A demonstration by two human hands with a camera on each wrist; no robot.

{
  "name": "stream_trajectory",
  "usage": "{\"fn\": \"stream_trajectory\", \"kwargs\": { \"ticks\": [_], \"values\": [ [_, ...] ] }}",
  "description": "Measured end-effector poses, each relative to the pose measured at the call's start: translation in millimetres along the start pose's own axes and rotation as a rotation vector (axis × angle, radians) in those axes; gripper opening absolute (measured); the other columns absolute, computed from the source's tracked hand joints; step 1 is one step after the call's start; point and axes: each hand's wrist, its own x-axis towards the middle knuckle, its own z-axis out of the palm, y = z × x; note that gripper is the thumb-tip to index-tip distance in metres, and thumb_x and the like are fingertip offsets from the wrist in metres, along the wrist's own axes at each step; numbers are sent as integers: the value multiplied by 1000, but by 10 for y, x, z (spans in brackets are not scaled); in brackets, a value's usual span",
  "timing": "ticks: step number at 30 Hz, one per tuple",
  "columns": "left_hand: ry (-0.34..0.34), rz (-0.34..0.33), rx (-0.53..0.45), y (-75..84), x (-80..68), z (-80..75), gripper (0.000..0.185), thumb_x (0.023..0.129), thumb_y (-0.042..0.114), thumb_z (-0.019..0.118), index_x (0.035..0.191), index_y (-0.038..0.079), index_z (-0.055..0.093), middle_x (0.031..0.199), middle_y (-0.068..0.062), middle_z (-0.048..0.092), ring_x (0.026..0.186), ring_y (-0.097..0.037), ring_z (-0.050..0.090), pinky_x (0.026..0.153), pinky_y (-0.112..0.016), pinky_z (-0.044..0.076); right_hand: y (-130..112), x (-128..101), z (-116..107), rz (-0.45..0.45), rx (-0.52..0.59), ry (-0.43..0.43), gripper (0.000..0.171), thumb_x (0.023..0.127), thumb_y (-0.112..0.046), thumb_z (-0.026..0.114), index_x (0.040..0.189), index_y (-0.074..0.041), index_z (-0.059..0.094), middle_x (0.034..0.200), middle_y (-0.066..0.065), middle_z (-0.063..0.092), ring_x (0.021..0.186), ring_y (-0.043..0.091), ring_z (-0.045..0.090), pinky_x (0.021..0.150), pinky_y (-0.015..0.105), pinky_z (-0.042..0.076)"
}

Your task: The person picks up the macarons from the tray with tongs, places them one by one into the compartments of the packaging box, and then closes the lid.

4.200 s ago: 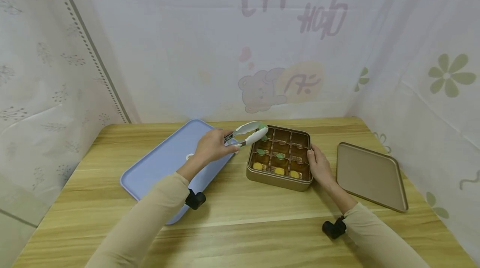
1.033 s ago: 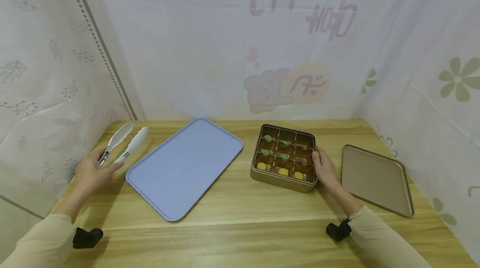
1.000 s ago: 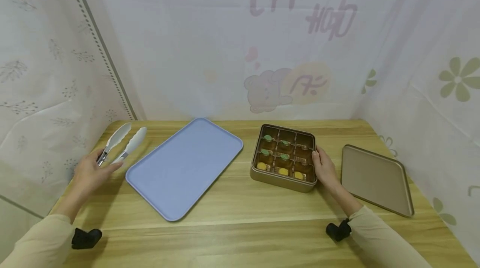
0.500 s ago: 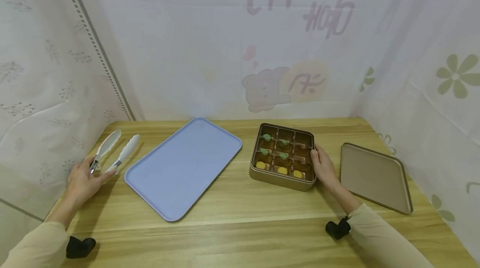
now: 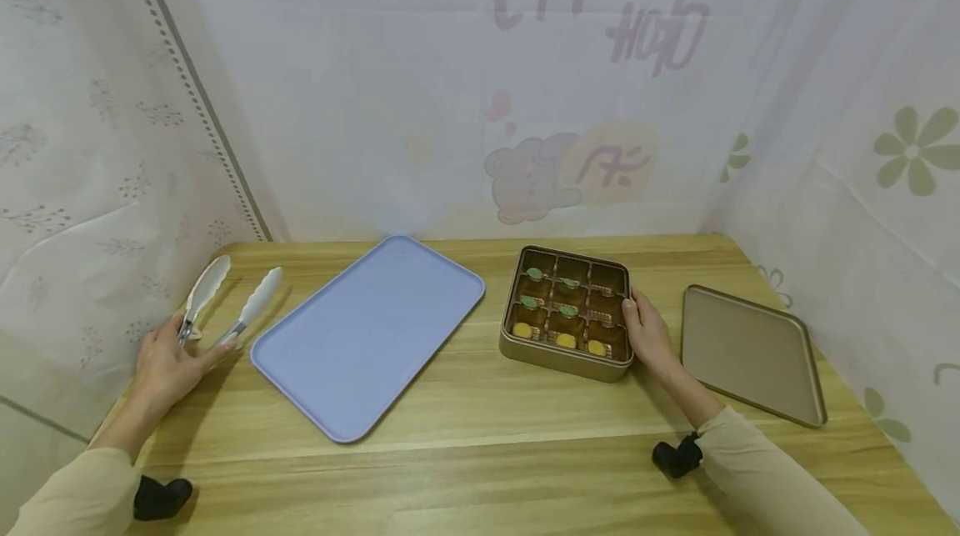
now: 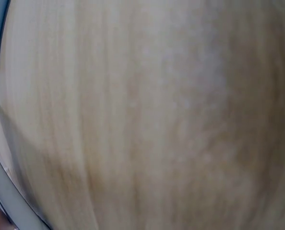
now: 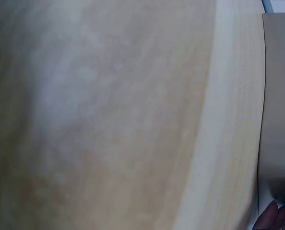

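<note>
My left hand [image 5: 161, 369] holds a pair of tongs [image 5: 258, 298] at the table's left edge. Their white scalloped tips stand apart with nothing between them. Whether they touch the tabletop, I cannot tell. At centre right, my right hand [image 5: 648, 336] grips the right side of a brown square tin [image 5: 562, 361], thumb at the rim. In the right wrist view, fingertips [image 7: 272, 216] meet the tin's outer wall [image 7: 281, 120]. A divided insert fills the tin. Three yellow pieces [image 5: 566, 341] sit in the front row, and several green pieces [image 5: 528, 303] lie in compartments farther back.
A blue tray [image 5: 367, 336] lies angled between the tongs and the tin. To the right of my right hand is the flat brown lid [image 5: 750, 353]. Printed curtains [image 5: 375, 102] hang behind and beside the wooden table [image 5: 450, 469].
Over about four seconds, the tongs left a green piece in the tin and moved left past the tray. Within the last second they lowered, then their tips spread slightly. My right hand stayed.
</note>
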Motion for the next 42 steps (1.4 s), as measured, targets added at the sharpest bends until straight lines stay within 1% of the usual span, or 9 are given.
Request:
{"fn": "stream_trajectory", "kwargs": {
  "ticks": [7, 20, 24, 26, 29, 32, 37, 39, 42],
  "values": [
    [-21, -35, -3, 42, 35, 11, 95, 89, 35, 68, 148, -16, 14, 126, -45, 32, 119, -58, 25, 91, -67, 28, -25, -31, -26, -6, 6, 13, 57, 109, -26, 23, 151, 12, 18, 154, 36, 23, 143, 51, 23, 115, 61, 23],
    [-13, -61, 28, 107, -16, 45, 93, 87, 42, 68, 141, -18, 21, 122, -47, 31, 116, -60, 29, 89, -68, 29, -8, -53, -90, 19, -12, -33, 61, 109, -31, 19, 151, 13, 15, 155, 36, 20, 144, 51, 20, 117, 60, 20],
    [8, -23, -21, 276, -34, 62, 95, 90, 42, 63, 148, -15, 13, 141, -49, 20, 131, -63, 21, 103, -72, 23, -1, -62, -135, 81, -2, -53, 67, 108, -38, 15, 152, 12, 12, 157, 35, 16, 146, 49, 15, 119, 57, 15],
    [31, 20, -72, 458, -27, 87, 92, 94, 39, 59, 151, -13, 9, 149, -45, 15, 137, -62, 16, 108, -73, 17, -4, -74, -170, 91, -5, -38, 68, 108, -40, 15, 151, 12, 14, 152, 36, 27, 140, 49, 30, 116, 56, 27],
    [21, 61, -183, 871, -25, 146, 81, 98, 33, 55, 151, -11, 13, 153, -40, 18, 139, -59, 20, 110, -70, 18, -12, -94, -229, 68, 30, -3, 65, 108, -37, 19, 151, 12, 18, 131, 37, 45, 105, 39, 59, 91, 44, 51],
    [-43, 67, -365, 1403, -63, 260, 68, 99, 25, 56, 151, -7, 25, 152, -34, 30, 139, -51, 32, 113, -58, 29, -10, -125, -316, 40, 72, 9, 63, 108, -34, 23, 150, 13, 18, 108, 29, 49, 72, 18, 55, 62, 29, 50],
    [-197, 84, -749, 2291, -206, 747, 53, 97, 4, 56, 146, -5, 38, 149, -25, 43, 137, -38, 43, 103, -15, 42, 92, -277, -607, 51, 53, 23, 61, 108, -33, 25, 149, 13, 22, 93, 15, 50, 66, 8, 51, 62, 23, 50],
    [-266, 108, -830, 2597, -299, 971, 51, 97, 4, 57, 145, -3, 42, 146, -24, 47, 133, -37, 48, 99, -13, 44, 176, -355, -744, 70, 34, 44, 60, 108, -32, 26, 148, 13, 24, 90, 14, 51, 68, 7, 51, 64, 22, 51],
    [-386, 129, -913, 3024, -468, 1279, 50, 97, 10, 58, 143, -1, 44, 143, -22, 51, 129, -35, 53, 105, -27, 46, 351, -483, -948, 104, 10, 85, 61, 108, -31, 27, 148, 15, 22, 99, 22, 53, 72, 4, 51, 64, 19, 51]
  ]
}}
